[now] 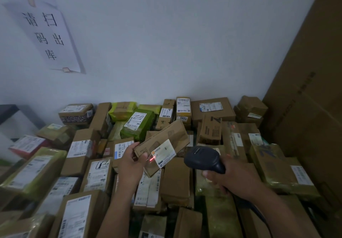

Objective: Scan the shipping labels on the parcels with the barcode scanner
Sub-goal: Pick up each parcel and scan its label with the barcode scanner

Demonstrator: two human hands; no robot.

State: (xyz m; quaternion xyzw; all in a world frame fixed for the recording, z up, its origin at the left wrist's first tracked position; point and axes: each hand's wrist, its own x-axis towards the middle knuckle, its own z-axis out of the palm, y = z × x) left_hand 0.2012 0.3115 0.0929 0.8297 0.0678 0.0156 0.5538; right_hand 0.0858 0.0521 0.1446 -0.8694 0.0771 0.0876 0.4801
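Note:
My left hand (130, 161) grips a small flat cardboard parcel (166, 138) by its near-left end and holds it tilted above the pile. A white shipping label (164, 153) is stuck on its near face. My right hand (233, 177) grips the handle of a dark barcode scanner (201, 157), whose head points left at the parcel. A red scan line (152, 158) glows at the label's left edge, beside my left thumb.
Several labelled brown and green parcels (137, 125) cover the whole floor up to the white wall (166, 43). A very large cardboard box (311, 90) stands at the right. A paper sign (48, 36) hangs on the wall at the left.

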